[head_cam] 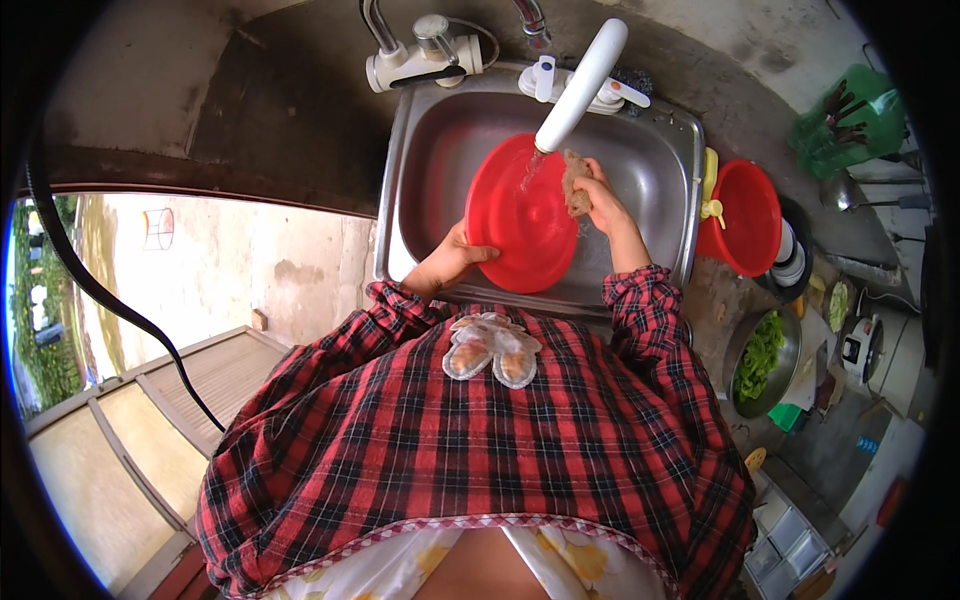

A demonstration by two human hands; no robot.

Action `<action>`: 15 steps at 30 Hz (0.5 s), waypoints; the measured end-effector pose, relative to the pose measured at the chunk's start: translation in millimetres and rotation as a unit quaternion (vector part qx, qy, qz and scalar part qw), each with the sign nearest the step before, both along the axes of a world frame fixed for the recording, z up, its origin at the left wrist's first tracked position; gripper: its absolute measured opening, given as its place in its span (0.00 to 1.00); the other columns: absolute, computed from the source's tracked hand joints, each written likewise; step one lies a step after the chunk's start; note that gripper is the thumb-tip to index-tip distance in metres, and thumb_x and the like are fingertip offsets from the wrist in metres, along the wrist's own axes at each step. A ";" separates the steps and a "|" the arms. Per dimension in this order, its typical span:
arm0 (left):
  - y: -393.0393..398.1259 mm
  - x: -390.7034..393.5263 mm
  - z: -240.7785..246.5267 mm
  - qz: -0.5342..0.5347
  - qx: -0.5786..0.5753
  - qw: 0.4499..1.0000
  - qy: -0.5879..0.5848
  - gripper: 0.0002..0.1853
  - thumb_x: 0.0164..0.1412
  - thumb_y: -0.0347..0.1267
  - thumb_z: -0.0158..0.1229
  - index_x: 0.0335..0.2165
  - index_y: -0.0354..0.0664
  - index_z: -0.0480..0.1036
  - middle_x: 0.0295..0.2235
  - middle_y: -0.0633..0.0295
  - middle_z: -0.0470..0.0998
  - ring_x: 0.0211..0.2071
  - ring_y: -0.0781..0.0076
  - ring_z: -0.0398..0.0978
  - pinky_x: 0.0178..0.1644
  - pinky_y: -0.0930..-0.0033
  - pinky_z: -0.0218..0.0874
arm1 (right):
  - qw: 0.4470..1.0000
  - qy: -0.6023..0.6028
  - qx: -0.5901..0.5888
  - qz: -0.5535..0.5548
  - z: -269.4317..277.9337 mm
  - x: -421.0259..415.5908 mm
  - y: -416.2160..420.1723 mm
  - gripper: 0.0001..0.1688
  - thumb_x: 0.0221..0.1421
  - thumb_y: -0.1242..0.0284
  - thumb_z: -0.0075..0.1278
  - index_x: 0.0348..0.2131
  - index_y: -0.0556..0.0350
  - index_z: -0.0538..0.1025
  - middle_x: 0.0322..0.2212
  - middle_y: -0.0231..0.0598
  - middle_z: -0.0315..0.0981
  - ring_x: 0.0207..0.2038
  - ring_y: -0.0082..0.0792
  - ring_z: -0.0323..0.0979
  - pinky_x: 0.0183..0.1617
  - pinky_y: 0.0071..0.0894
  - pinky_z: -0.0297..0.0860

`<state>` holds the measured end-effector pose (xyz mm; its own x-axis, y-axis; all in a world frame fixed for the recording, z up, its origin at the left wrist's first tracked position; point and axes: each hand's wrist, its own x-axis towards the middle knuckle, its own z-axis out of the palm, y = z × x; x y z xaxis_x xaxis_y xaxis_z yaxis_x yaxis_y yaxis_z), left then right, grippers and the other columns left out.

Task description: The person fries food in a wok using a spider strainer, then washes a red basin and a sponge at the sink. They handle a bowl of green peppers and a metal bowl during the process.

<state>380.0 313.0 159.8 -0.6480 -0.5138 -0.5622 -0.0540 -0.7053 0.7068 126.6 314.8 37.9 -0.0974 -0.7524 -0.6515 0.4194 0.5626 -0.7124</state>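
Note:
My left hand [459,256] grips the near left rim of a round red plastic basin [517,225], its thumb lying over the edge. The basin is tilted inside a stainless steel sink [660,180]. Water runs from a white spout [581,86] onto the basin's upper part. In my right hand [602,199] is a brown scrubbing cloth or sponge [576,182], held at the basin's right rim. I cannot tell whether the cloth touches the rim. The fingers of my left hand under the basin are hidden.
Behind the sink stand white tap handles [546,78] and a white electric tap [425,64]. A red bucket [746,217] is right of the sink. Farther along the counter are a metal bowl of leafy greens [763,364], a green utensil holder [855,116] and a white appliance [861,347].

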 end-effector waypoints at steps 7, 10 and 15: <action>-80.0 -4.0 19.4 -0.047 0.183 0.977 0.101 0.30 0.58 0.46 0.42 0.55 0.41 0.51 0.51 0.57 0.62 0.51 0.68 0.61 0.54 0.66 0.52 | 0.917 0.249 -0.304 0.068 38.4 -9.9 -30.0 0.18 0.30 0.87 0.43 0.28 0.57 0.67 0.31 0.36 0.64 0.37 0.31 0.64 0.42 0.24 0.61; -80.2 -28.3 10.4 -0.129 0.039 0.990 0.053 0.33 0.52 0.26 0.49 0.56 0.41 0.48 0.51 0.58 0.60 0.50 0.68 0.61 0.55 0.66 0.51 | 0.848 0.288 -0.432 0.108 43.9 -3.0 -47.1 0.19 0.29 0.87 0.45 0.29 0.58 0.70 0.36 0.41 0.64 0.42 0.41 0.63 0.49 0.30 0.59; -50.4 -48.3 -6.3 0.062 0.098 0.988 0.099 0.39 0.40 0.11 0.40 0.55 0.43 0.51 0.49 0.58 0.62 0.50 0.66 0.62 0.53 0.66 0.55 | 0.772 0.542 -0.331 0.025 89.5 59.6 -4.0 0.24 0.34 0.86 0.47 0.37 0.55 0.73 0.46 0.44 0.58 0.46 0.49 0.58 0.51 0.42 0.58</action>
